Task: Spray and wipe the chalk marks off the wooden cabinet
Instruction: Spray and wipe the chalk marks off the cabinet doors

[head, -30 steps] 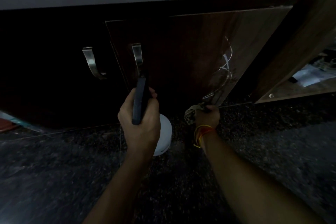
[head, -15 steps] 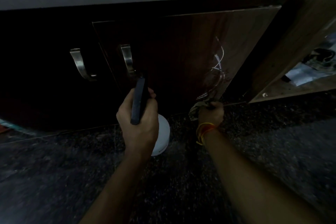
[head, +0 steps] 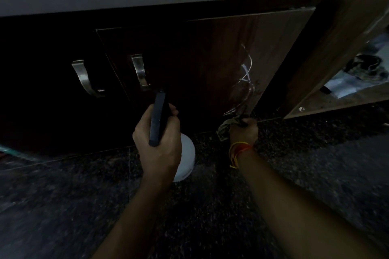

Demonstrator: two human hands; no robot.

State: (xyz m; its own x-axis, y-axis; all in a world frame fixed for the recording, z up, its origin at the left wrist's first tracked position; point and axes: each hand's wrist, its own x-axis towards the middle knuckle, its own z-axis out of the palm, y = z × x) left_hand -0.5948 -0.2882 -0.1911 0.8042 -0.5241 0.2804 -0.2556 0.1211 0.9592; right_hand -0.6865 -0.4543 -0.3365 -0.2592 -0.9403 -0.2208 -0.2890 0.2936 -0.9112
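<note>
As seen from the head camera, in dim light:
Left hand (head: 158, 145): fingers wrapped round the dark head of a spray bottle (head: 183, 157), its white body hanging below the palm
Right hand (head: 243, 130): curled tight on a crumpled cloth (head: 226, 127), low at the cabinet door (head: 210, 69)
Chalk marks (head: 246, 73): white scribbles on that door's right part, just above the cloth
Handles (head: 140, 72): two, metal, left of the marks
Floor (head: 63, 206): dark, speckled

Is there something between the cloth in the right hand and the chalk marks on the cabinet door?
Nothing visible. The right hand grips the cloth at the door's lower edge, just below the chalk marks; the door face between them is bare.
</note>
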